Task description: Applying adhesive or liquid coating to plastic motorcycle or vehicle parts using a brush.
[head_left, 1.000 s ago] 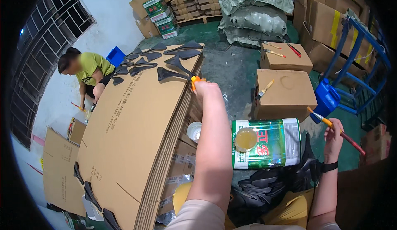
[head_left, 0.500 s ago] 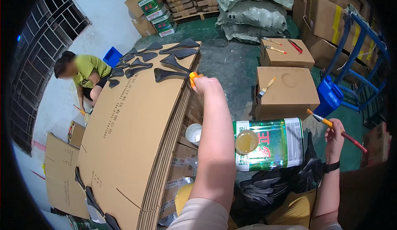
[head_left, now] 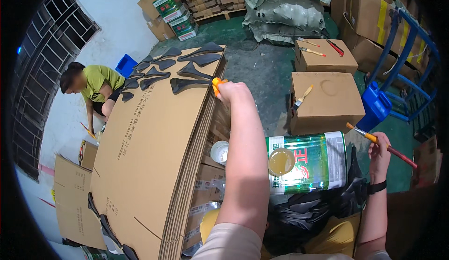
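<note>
My left hand (head_left: 232, 91) reaches to the far right edge of the stacked cardboard sheets (head_left: 154, 143). Its fingers are closed, with orange at the tips, perhaps finger covers, at the narrow end of a flat black tapered piece (head_left: 184, 86). Another black piece (head_left: 194, 71) lies beside it, its narrow end also near my fingertips. In my right hand (head_left: 380, 154) is a paintbrush (head_left: 369, 137) with an orange and red handle, bristles toward the upper left. Left of it, a cup of yellowish liquid (head_left: 281, 161) stands on a green tin (head_left: 308, 161).
Several black pieces (head_left: 206, 59) lie along the cardboard's far end. A white cup (head_left: 219, 152) stands beside the stack. Brushes rest on two cartons (head_left: 327, 103). A blue trolley (head_left: 407, 68) stands at right. A co-worker in a green shirt (head_left: 103, 80) crouches at left.
The two black pieces by my left hand have shifted slightly left and lie flatter against the cardboard. My right hand and the paintbrush have barely moved.
</note>
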`<state>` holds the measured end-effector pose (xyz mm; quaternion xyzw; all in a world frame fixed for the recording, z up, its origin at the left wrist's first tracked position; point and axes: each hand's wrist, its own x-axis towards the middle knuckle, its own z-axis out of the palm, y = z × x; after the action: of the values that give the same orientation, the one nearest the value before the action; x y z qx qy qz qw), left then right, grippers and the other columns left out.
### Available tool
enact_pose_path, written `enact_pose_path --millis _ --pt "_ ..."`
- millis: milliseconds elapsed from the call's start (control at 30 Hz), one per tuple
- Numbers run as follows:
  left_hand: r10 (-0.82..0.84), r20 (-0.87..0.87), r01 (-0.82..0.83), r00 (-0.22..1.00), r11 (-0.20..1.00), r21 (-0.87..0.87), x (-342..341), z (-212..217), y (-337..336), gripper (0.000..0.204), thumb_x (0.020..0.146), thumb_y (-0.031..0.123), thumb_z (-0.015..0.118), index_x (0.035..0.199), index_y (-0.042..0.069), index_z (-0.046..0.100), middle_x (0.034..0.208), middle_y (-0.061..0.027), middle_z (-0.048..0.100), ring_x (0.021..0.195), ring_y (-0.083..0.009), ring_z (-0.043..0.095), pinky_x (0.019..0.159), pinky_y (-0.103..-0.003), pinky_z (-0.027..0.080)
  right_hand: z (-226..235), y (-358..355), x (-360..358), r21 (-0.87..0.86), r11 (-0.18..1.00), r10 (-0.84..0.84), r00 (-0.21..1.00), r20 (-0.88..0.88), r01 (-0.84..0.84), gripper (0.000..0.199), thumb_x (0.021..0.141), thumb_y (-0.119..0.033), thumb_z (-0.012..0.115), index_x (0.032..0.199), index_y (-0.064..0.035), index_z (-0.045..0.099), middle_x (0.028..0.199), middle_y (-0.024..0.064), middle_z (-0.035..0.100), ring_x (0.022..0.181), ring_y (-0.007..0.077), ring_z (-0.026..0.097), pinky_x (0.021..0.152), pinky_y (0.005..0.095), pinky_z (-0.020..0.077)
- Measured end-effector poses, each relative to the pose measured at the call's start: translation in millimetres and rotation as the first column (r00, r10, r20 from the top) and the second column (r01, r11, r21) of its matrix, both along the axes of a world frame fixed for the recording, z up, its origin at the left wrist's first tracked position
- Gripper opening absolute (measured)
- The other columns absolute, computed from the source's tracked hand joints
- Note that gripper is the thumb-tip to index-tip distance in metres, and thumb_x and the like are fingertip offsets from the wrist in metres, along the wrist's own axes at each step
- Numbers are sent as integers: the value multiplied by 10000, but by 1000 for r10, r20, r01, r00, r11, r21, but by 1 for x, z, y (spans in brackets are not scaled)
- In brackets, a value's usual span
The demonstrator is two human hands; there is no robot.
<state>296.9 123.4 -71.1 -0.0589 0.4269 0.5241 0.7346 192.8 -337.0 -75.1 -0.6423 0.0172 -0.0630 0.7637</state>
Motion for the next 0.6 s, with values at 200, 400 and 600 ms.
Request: enact_pose_path --millis 200,400,600 --pt "133 478 -53 868 983 -176 1 7 13 363 769 128 605 1130 168 595 1117 -64 598 900 -179 615 742 -291 497 -2 2 2 -3 1000 4 1000 -3 -4 203 920 -248 507 902 -61 583 627 -14 531 487 30 477 406 142 324" --pt "13 54 -4 998 987 -161 13 16 7 283 741 100 590 1022 123 611 1099 -54 620 977 -191 603 826 -291 477 -4 0 5 -3 1000 -12 999 -30 12 203 920 -250 508 899 -62 580 626 -16 527 485 30 474 403 143 323" --pt "-15 -62 9 998 995 -102 23 10 4 158 772 54 539 917 18 591 975 -102 623 841 -202 615 776 -295 472 -9 -1 8 -11 1000 -12 999 -38 12 203 918 -251 507 898 -61 577 624 -16 520 485 30 464 402 149 319"
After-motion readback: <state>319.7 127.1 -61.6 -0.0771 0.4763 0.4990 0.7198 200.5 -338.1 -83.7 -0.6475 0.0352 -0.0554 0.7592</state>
